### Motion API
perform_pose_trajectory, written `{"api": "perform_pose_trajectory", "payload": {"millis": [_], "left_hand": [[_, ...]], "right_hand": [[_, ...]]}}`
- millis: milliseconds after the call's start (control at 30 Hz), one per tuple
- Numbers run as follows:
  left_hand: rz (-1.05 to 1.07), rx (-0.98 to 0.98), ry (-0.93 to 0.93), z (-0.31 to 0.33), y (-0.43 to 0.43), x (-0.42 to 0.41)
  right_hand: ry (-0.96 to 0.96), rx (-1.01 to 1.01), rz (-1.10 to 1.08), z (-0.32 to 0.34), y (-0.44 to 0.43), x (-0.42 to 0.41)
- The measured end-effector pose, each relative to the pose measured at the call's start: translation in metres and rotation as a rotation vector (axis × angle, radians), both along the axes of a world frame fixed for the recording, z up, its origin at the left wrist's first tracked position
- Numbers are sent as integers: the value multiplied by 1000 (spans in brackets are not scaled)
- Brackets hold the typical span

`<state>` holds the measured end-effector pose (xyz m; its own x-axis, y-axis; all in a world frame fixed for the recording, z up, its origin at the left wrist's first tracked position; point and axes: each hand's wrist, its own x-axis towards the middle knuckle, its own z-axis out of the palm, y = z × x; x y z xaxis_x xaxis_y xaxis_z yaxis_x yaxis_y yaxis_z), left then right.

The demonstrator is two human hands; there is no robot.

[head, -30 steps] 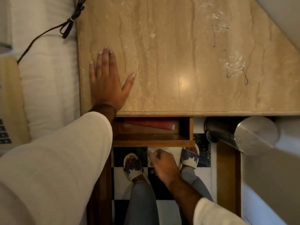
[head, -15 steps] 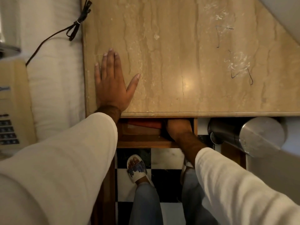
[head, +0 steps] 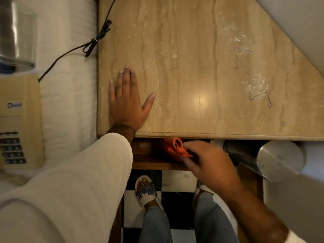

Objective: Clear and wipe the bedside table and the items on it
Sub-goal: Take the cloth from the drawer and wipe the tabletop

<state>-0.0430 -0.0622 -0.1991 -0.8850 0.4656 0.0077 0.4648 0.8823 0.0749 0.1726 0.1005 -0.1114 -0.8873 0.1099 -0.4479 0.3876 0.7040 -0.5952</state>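
Observation:
The bedside table [head: 201,71] has a beige marble top with white smudges and thin dark scribbles on its right side. My left hand [head: 127,102] lies flat on the top near the left front corner, fingers apart. Under the front edge a wooden drawer [head: 154,164] stands pulled out. My right hand [head: 206,162] is at the drawer and grips a crumpled orange-red cloth [head: 175,148], lifting it out; the hand is blurred by motion.
A beige telephone [head: 17,120] and a glass jar [head: 15,32] sit on the white bed to the left, with a black cord [head: 91,44] running to the table. A steel cylinder [head: 273,158] stands right of the drawer. My sandalled feet are on checkered tiles below.
My right hand rose from near my feet into the drawer, then came back out holding the orange-red cloth. My left hand stayed flat on the top.

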Motion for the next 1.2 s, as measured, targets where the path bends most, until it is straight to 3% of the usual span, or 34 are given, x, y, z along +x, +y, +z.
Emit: {"api": "perform_pose_trajectory", "payload": {"millis": [133,233,467,600,733,800,900,1033,1100,1200], "left_hand": [[2,-9,-13,1,1,1],[-6,-16,-36,2,0,0],[-4,-18,-25,2,0,1],[-3,-13,-22,3,0,0],[-3,-14,-22,2,-1,0],[-4,-16,-24,3,-1,0],[-1,-18,-25,2,0,-1],[3,-1,-23,1,0,-1],[8,-15,-22,0,0,0],[2,-17,6,1,0,1]], "right_hand": [[78,-100,119,60,46,-62],[177,-92,55,76,78,-126],[184,185,-58,0,131,-237],[272,232,-226,-17,130,-221],[433,248,-625,-10,104,-132],[422,269,-834,-8,82,-68],[271,94,-1199,-12,39,13],[-179,-186,-1643,-30,-12,51],[-327,-515,-1914,-35,-28,50],[-332,-987,-2169,-38,-45,41]]}}
